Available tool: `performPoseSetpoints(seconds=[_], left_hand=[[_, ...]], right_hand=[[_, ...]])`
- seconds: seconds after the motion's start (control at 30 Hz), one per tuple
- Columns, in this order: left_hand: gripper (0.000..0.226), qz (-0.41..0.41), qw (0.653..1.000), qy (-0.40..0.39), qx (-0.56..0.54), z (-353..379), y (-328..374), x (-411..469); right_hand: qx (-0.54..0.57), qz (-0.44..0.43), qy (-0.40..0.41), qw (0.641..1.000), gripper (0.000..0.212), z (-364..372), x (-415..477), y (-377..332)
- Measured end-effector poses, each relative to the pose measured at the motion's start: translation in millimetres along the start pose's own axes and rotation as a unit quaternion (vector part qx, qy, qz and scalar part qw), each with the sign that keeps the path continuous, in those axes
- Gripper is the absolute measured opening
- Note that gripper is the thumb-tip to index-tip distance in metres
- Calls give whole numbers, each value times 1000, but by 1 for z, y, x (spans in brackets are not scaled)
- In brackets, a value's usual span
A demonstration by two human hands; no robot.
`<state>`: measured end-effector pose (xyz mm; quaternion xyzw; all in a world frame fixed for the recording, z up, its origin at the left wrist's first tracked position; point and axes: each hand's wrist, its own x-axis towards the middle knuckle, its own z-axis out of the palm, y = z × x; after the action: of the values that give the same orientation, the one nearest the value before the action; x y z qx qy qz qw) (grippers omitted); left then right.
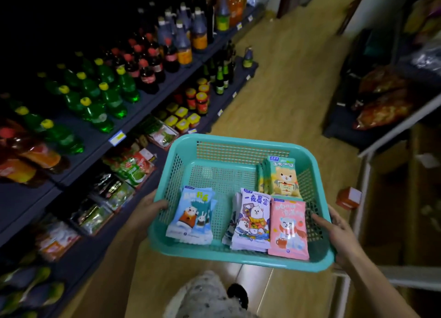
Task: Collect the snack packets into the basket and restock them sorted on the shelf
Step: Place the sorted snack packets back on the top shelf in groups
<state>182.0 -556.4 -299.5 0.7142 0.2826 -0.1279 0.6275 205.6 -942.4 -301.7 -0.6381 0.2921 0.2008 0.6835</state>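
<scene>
At 6 o'clock, nearest the camera, is a speckled grey garment [200,296] with a fuzzy texture. Just beyond it a teal plastic basket [238,260] is held level above the wooden floor [286,91]; it is rectangular with rounded corners, a smooth rim and lattice walls and base.

Glossy flat snack packets lie inside. A blue packet [193,217] with cartoon bears lies at the basket's 8 o'clock. A white and purple packet [253,220] printed "一夜暴富" sits atop a small stack at 6 o'clock, touching a pink packet [288,227] at 5 o'clock. Green and yellow packets [282,177] showing a bear stand leaning at 2 o'clock; their writing is too blurred to read.

The left hand [150,209] grips the rim at 9 o'clock, thumb hooked over the edge. The right hand [334,231] grips it at 4 o'clock, thumb laid inside the wall. On both hands the other fingers are hidden beneath.

At 9 to 11 o'clock a dark shelf [90,138] carries foil packets, yellow-lidded jars [182,124] and green bottles [105,95] with yellow caps.
</scene>
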Motion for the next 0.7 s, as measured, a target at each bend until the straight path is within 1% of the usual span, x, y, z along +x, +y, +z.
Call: performPoseSetpoints(seconds=[0.17, 0.3, 0.43, 0.53, 0.7], left_hand=[[33, 3, 1000, -12, 20, 43, 56, 65], [35, 11, 998, -47, 44, 74, 101, 138], [36, 0, 997, -65, 52, 99, 145, 211], [34, -12, 997, -63, 43, 113, 183, 253], [37, -25, 999, -26, 2, 122, 229, 316]], right_hand=[[31, -8, 27, 999, 31, -19, 43, -41], [44, -5, 53, 998, 34, -27, 94, -74], [56, -1, 79, 995, 30, -29, 153, -121], [54, -1, 71, 996, 39, -23, 200, -164], [28, -4, 59, 998, 36, -7, 283, -240]])
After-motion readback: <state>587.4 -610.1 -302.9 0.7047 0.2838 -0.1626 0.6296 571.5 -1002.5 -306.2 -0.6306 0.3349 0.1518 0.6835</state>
